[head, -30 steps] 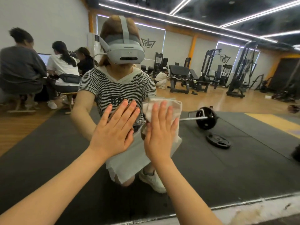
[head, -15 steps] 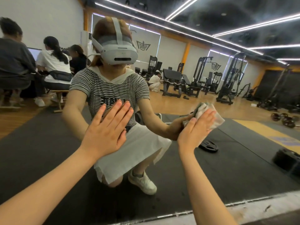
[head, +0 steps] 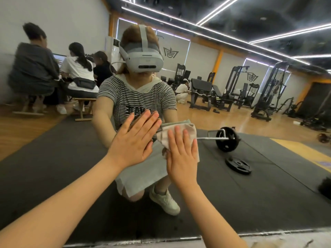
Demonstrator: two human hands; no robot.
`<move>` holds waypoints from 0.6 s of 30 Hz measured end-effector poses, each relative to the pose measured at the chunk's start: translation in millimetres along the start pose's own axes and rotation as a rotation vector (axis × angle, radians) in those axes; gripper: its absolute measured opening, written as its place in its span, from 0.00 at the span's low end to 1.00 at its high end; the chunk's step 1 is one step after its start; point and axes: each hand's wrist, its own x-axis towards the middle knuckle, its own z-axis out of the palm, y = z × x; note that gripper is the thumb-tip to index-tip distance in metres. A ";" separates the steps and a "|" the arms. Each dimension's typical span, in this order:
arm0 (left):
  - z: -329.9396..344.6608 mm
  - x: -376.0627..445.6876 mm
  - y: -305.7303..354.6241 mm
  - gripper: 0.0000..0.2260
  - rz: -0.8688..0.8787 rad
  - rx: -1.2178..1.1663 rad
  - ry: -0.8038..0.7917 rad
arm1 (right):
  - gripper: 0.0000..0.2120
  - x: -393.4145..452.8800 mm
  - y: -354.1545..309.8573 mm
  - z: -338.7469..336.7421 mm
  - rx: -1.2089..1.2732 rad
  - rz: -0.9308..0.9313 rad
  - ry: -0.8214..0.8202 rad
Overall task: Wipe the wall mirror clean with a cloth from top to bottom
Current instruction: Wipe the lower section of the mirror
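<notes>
Wiping low on the wall mirror (head: 250, 185), close above its bottom edge, judging by the pale ledge just beneath. To do this stroke well: keep the right palm flat so the cloth (head: 180, 130) stays spread under it, press evenly, overlap each sideways pass with the one above, then work down to the bottom edge without lifting off. Best to keep the bunched top fold of the cloth from dragging loose, since an unpressed flap likely leaves streaks. Worth shifting the bracing hand afterwards and wiping where it rested, as a bare palm on glass probably leaves a print.

Right hand (head: 181, 158): fingers straight and close together, laid flat over the cloth, pressing it against the mirror; no pinch or curl visible. Cloth mostly above and around the fingertips, a crumpled pale fold rising past them toward the top, a small edge hanging out beside the little finger, the rest hidden under the palm.

Left hand (head: 133, 144): just left of the cloth, fingers straight and slightly fanned, palm flat on the glass, holding nothing, its fingertips near the cloth's upper left corner; touching it or not, cannot tell.

Reflected behind the cloth: a barbell (head: 226, 139) to its right on the dark floor mat.
</notes>
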 end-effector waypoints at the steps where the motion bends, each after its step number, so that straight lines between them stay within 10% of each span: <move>1: -0.5 0.2 -0.1 0.27 0.000 -0.003 -0.004 | 0.33 -1.0 -4.1 1.0 0.017 0.017 0.012; 12: -40.8 -68.9 -61.9 0.34 0.030 -0.025 -0.135 | 0.31 -2.3 -8.7 1.5 0.029 -0.001 -0.024; 18: -73.2 -119.6 -149.3 0.41 -0.116 0.056 -0.269 | 0.35 0.5 20.8 -2.0 -0.083 -0.346 -0.008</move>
